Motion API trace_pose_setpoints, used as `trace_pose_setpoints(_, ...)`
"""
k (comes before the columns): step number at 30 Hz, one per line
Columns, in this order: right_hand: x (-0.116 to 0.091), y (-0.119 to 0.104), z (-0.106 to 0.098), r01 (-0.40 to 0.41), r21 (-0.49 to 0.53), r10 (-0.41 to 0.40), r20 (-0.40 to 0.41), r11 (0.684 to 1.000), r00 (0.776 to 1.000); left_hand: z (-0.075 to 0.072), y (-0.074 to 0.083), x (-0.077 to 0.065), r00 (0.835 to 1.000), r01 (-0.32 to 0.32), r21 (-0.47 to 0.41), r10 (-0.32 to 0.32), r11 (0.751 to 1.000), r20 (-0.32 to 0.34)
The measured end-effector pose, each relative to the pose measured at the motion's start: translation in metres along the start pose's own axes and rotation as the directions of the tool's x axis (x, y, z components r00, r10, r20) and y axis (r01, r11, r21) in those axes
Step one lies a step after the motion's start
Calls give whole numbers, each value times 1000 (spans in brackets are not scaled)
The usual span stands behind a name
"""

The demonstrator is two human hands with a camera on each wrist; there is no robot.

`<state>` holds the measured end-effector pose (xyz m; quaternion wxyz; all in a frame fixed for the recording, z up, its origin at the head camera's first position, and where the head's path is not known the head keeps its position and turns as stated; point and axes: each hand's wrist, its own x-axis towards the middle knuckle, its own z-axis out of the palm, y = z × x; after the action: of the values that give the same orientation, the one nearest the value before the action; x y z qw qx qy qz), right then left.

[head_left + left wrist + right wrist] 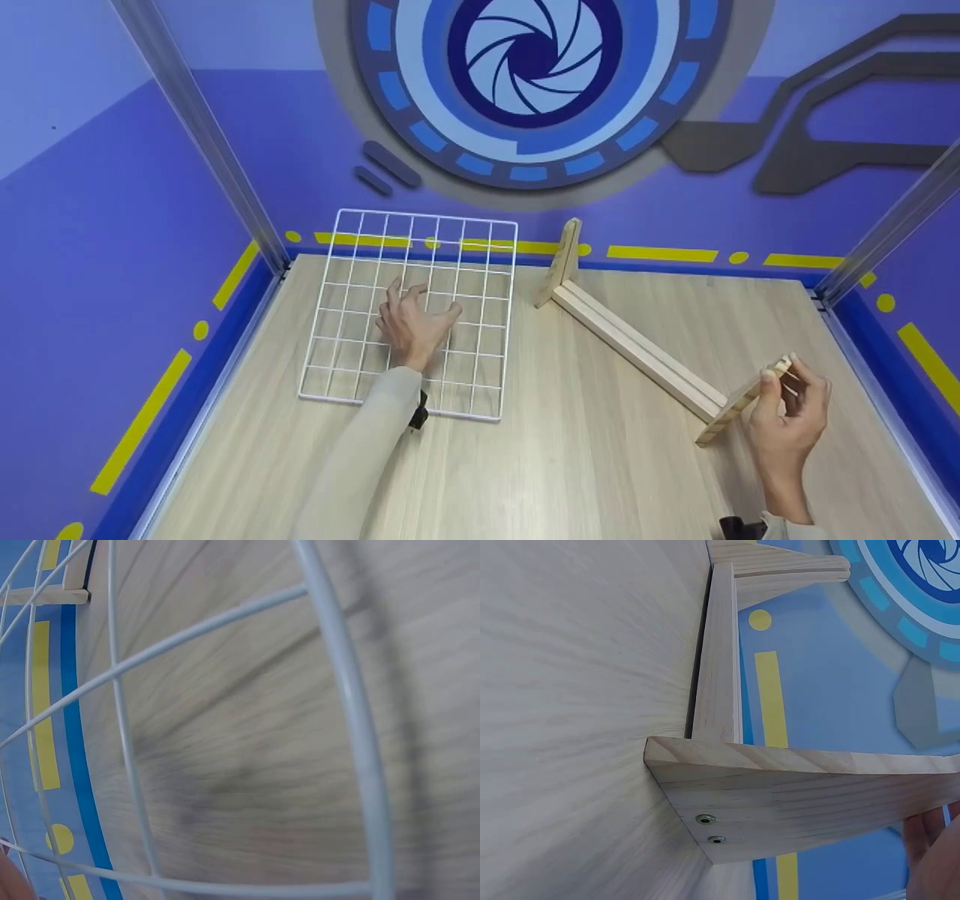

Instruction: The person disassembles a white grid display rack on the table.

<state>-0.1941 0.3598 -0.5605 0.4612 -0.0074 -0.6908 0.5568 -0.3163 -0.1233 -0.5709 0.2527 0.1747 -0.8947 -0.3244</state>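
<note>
A white wire grid panel (480,352) is at the left of the table. My left hand (414,322) is at its middle, thumb and fingers spread and bent, gripping its wires. In the left wrist view the panel's wires (349,682) stand off the wood and cast shadows. To the right is a wooden stand (637,349), two end pieces joined by a long grooved bar. My right hand (795,420) pinches the top of its near end piece between thumb and fingers. Two metal fasteners (705,820) show low on that end piece in the right wrist view.
The wood-grain table (585,465) meets a blue patterned wall (660,217) at the back. Metal posts (217,157) rise at the back corners, and side panels close in the left and right. The stand's far end piece (564,259) is near the back wall.
</note>
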Motion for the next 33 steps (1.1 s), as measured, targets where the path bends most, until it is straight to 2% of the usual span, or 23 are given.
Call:
trace_pose_setpoints(6,-1,0,2,1,-10,-1,4,1000,1000,-1,-5,2,1000,2,-8,-2,1000,5)
trace_pose_setpoints(13,-2,-3,2,8,0,-8,10,1000,1000,0,-8,2,1000,2,29,-3,1000,26)
trace_pose_setpoints(26,1,3,0,-9,13,9,0,1000,1000,5,-4,11,1000,17,15,-17,1000,23)
trace_pose_setpoints(33,0,-6,2,16,28,-16,10,999,1000,8,-8,14,999,28,36,-29,999,37)
